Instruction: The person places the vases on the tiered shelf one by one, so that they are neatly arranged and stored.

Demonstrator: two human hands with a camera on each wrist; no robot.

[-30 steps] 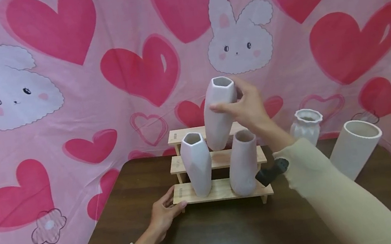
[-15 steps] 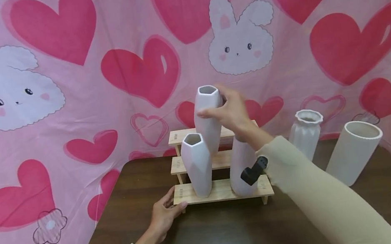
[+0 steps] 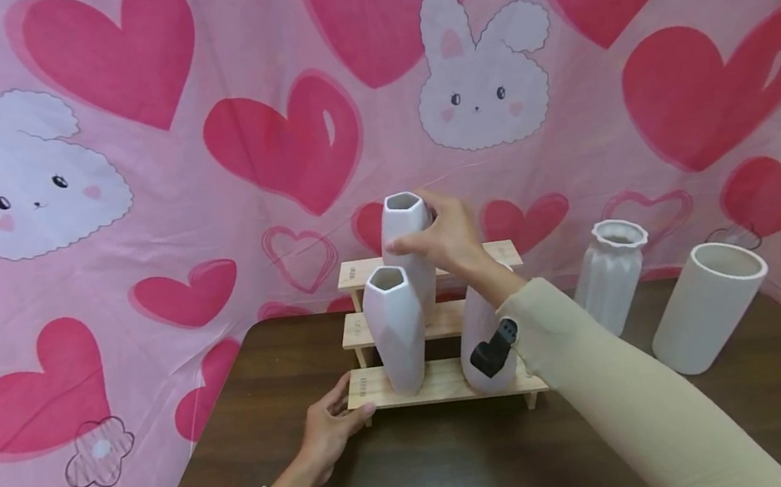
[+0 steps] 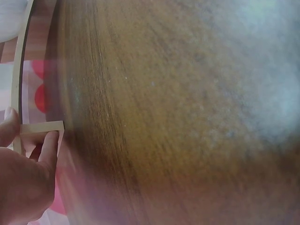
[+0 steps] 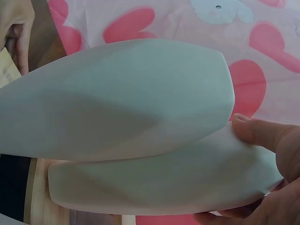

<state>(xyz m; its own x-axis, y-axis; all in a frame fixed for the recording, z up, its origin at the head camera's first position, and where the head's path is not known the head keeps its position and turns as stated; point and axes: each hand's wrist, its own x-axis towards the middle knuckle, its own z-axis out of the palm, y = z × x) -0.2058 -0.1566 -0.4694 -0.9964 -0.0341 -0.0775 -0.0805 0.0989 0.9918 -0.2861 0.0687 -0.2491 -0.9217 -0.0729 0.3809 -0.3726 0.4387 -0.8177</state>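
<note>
A three-tier wooden display stand (image 3: 447,380) stands on the table. My left hand (image 3: 327,430) grips the left end of its lowest step, thumb on top; in the left wrist view a finger lies against the stand's leg (image 4: 60,127). With my right hand (image 3: 453,236) I hold a white faceted vase (image 3: 396,230) near its rim, upright over the middle step. In the head view another faceted vase (image 3: 397,335) on the lowest step hides part of it. The right wrist view shows the held vase (image 5: 159,185) close beside that front vase (image 5: 140,93).
A rounded white vase (image 3: 477,327) is on the lowest step's right, partly behind my right forearm. Farther right on the dark wooden table (image 3: 410,476) stand a ribbed vase with a scalloped rim (image 3: 608,278) and a plain cylindrical vase (image 3: 707,310). A pink heart-print cloth (image 3: 373,128) hangs behind.
My right hand has moved left and down with the faceted vase, from above the right part of the stand to behind the front faceted vase. My left hand has stayed on the stand.
</note>
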